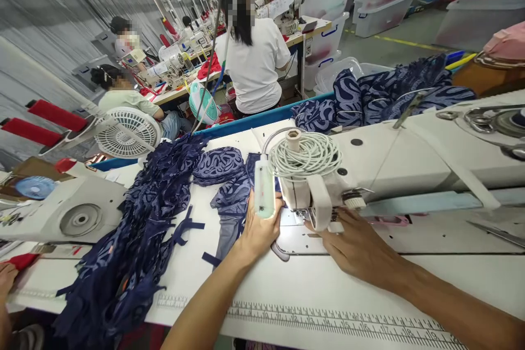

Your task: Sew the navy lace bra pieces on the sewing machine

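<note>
My left hand (258,232) rests on the white table beside the needle area of the sewing machine (394,167), its fingers curled against the edge of a navy patterned fabric piece (232,199); its fingertips are hidden behind a small work lamp (264,188). My right hand (353,243) lies flat on the machine bed under the machine head, fingers pointing at the presser foot (314,219), where their tips are hidden. A coil of white cord (305,154) sits on top of the machine head.
A long pile of navy patterned pieces (139,235) trails down the table's left side. More navy fabric (381,93) is heaped behind the machine. A ruler strip (328,320) runs along the table's front edge. Another person's hand (6,279) shows at far left. Other workers sit at machines beyond.
</note>
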`<action>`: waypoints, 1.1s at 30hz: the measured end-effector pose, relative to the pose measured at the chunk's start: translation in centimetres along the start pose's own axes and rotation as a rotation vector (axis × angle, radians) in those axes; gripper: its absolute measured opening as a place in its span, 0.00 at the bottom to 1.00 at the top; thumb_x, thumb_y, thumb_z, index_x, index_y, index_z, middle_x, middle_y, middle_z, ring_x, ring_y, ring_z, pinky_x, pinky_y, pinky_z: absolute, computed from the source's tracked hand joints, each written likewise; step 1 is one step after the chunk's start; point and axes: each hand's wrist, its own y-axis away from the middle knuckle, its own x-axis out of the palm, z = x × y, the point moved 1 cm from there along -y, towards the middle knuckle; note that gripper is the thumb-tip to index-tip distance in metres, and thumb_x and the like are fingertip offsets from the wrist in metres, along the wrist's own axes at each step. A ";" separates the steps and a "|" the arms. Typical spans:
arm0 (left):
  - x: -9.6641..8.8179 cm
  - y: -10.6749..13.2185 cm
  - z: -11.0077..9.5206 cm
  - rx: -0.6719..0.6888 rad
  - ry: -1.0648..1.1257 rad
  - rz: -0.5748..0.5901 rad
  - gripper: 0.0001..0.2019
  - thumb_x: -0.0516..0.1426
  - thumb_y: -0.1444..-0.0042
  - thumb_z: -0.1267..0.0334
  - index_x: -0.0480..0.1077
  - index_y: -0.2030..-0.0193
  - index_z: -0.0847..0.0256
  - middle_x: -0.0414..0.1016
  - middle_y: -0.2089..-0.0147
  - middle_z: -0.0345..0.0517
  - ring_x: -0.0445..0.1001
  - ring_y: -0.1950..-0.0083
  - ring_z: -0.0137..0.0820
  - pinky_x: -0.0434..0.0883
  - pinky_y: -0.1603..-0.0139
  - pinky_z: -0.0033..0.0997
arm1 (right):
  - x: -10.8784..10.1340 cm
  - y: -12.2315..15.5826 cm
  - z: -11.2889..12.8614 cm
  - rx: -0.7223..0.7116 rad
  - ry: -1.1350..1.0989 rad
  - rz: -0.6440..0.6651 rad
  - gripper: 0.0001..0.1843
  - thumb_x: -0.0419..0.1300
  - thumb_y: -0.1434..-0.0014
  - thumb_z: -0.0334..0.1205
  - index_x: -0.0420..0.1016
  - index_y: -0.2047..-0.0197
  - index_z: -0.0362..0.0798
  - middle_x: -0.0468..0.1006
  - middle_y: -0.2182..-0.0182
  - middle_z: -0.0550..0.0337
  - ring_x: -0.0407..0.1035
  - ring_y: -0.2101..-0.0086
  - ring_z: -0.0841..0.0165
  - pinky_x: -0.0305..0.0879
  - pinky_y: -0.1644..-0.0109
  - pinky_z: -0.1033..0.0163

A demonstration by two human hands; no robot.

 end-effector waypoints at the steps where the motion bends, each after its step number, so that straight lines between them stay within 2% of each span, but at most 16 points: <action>1: -0.3 0.1 -0.1 -0.008 -0.009 -0.008 0.15 0.51 0.44 0.79 0.73 0.55 0.60 0.75 0.54 0.51 0.72 0.49 0.40 0.65 0.37 0.54 | -0.1 0.1 0.0 -0.027 0.004 -0.006 0.19 0.50 0.38 0.25 0.80 0.53 0.47 0.78 0.66 0.52 0.71 0.60 0.60 0.68 0.58 0.54; 6: -3.4 4.5 -2.7 -0.078 -0.157 -0.229 0.17 0.52 0.43 0.81 0.75 0.58 0.56 0.67 0.52 0.50 0.66 0.47 0.41 0.65 0.39 0.57 | -0.7 -0.8 2.0 -0.161 -0.088 -0.071 0.29 0.48 0.38 0.20 0.70 0.39 0.48 0.80 0.54 0.53 0.74 0.55 0.66 0.71 0.50 0.60; 8: -4.3 7.4 -4.5 -0.078 -0.109 -0.335 0.18 0.51 0.41 0.80 0.76 0.56 0.54 0.63 0.59 0.46 0.66 0.55 0.35 0.71 0.51 0.41 | -0.8 -2.6 3.9 -0.182 -0.217 -0.034 0.35 0.44 0.40 0.17 0.63 0.33 0.46 0.76 0.45 0.52 0.71 0.47 0.68 0.69 0.45 0.63; 10: -4.4 10.1 -5.9 -0.131 0.094 -0.398 0.17 0.50 0.37 0.76 0.75 0.55 0.53 0.60 0.63 0.43 0.65 0.61 0.31 0.69 0.61 0.29 | -0.5 -5.0 6.2 -0.239 -0.378 0.124 0.37 0.45 0.41 0.18 0.55 0.29 0.45 0.73 0.42 0.50 0.69 0.45 0.68 0.69 0.45 0.65; 13: -4.1 13.7 -6.7 -0.416 0.525 -0.521 0.13 0.46 0.29 0.65 0.70 0.46 0.52 0.67 0.60 0.45 0.70 0.60 0.31 0.70 0.59 0.29 | 0.3 -8.5 9.1 -0.296 -0.509 0.354 0.27 0.48 0.39 0.25 0.66 0.38 0.45 0.77 0.58 0.54 0.73 0.62 0.69 0.70 0.62 0.67; 16: -5.9 16.5 -5.8 -0.607 0.694 -0.492 0.20 0.50 0.31 0.50 0.63 0.37 0.55 0.74 0.51 0.51 0.75 0.55 0.35 0.73 0.56 0.31 | 0.2 -10.8 10.9 -0.215 -0.548 0.239 0.16 0.46 0.36 0.28 0.74 0.54 0.47 0.73 0.65 0.56 0.68 0.68 0.69 0.64 0.66 0.66; 17: -7.4 17.1 -5.3 -0.591 0.640 -0.438 0.21 0.53 0.33 0.50 0.66 0.38 0.56 0.76 0.52 0.50 0.77 0.57 0.35 0.73 0.59 0.30 | -0.3 -11.1 11.3 -0.166 -0.565 0.163 0.15 0.46 0.35 0.29 0.73 0.56 0.47 0.72 0.64 0.56 0.67 0.67 0.69 0.63 0.65 0.65; 19: -11.8 17.3 -4.6 -0.479 0.374 -0.346 0.08 0.55 0.33 0.60 0.75 0.53 0.54 0.78 0.63 0.41 0.76 0.65 0.31 0.71 0.64 0.26 | -1.9 -11.4 12.1 -0.067 -0.612 0.058 0.13 0.47 0.34 0.31 0.72 0.57 0.47 0.72 0.65 0.57 0.66 0.66 0.69 0.60 0.65 0.64; 20: -14.3 16.7 -4.3 -0.420 0.181 -0.399 0.08 0.55 0.34 0.66 0.76 0.54 0.54 0.79 0.62 0.41 0.77 0.63 0.32 0.72 0.60 0.28 | -2.7 -11.2 12.5 -0.018 -0.660 0.078 0.11 0.48 0.34 0.32 0.72 0.59 0.47 0.71 0.67 0.59 0.64 0.69 0.70 0.57 0.66 0.65; 22: -18.3 14.1 -4.1 -0.313 -0.240 -0.456 0.14 0.56 0.38 0.72 0.76 0.52 0.51 0.79 0.58 0.42 0.76 0.57 0.35 0.69 0.45 0.39 | -4.0 -10.6 12.9 0.118 -0.868 0.298 0.09 0.51 0.35 0.37 0.69 0.66 0.48 0.66 0.74 0.65 0.59 0.74 0.73 0.52 0.72 0.67; 23: -19.2 12.1 -4.0 -0.259 -0.386 -0.465 0.16 0.56 0.39 0.74 0.76 0.51 0.49 0.79 0.57 0.42 0.75 0.56 0.35 0.63 0.37 0.47 | -4.2 -10.1 12.8 0.218 -1.005 0.449 0.10 0.52 0.34 0.40 0.67 0.68 0.48 0.63 0.77 0.68 0.56 0.76 0.75 0.51 0.74 0.68; 25: -18.0 7.6 -3.8 -0.164 -0.499 -0.318 0.17 0.56 0.42 0.76 0.76 0.51 0.50 0.79 0.57 0.42 0.74 0.55 0.38 0.52 0.31 0.61 | -3.8 -8.4 11.8 0.423 -1.123 0.653 0.14 0.52 0.33 0.46 0.64 0.69 0.49 0.58 0.80 0.71 0.53 0.80 0.76 0.49 0.78 0.70; 27: -13.3 3.5 -3.2 -0.186 -0.477 -0.083 0.15 0.56 0.46 0.78 0.75 0.59 0.55 0.77 0.60 0.43 0.73 0.52 0.41 0.48 0.31 0.71 | -2.6 -6.1 9.8 0.517 -0.920 0.629 0.19 0.50 0.31 0.48 0.65 0.72 0.48 0.59 0.83 0.70 0.55 0.82 0.75 0.50 0.78 0.69; 29: -7.4 0.9 -2.3 -0.111 -0.407 0.116 0.13 0.55 0.48 0.79 0.74 0.61 0.57 0.75 0.64 0.45 0.73 0.54 0.43 0.51 0.34 0.76 | -1.3 -3.4 7.4 0.505 -0.602 0.528 0.23 0.53 0.33 0.48 0.61 0.79 0.48 0.61 0.85 0.66 0.59 0.81 0.72 0.49 0.76 0.66; 31: -2.6 -0.3 -1.3 -0.066 -0.375 0.157 0.16 0.55 0.47 0.78 0.72 0.54 0.59 0.75 0.60 0.48 0.72 0.52 0.44 0.53 0.35 0.76 | -0.7 -1.1 5.4 0.476 -0.340 0.394 0.22 0.55 0.34 0.49 0.64 0.78 0.48 0.67 0.82 0.61 0.63 0.79 0.67 0.49 0.75 0.63; 33: -0.4 -0.6 -0.5 -0.044 -0.352 0.076 0.17 0.55 0.44 0.76 0.71 0.48 0.59 0.73 0.53 0.52 0.71 0.47 0.46 0.58 0.36 0.73 | -0.7 0.1 4.2 0.340 -0.066 0.216 0.18 0.53 0.32 0.50 0.72 0.68 0.47 0.74 0.73 0.55 0.68 0.74 0.61 0.56 0.71 0.60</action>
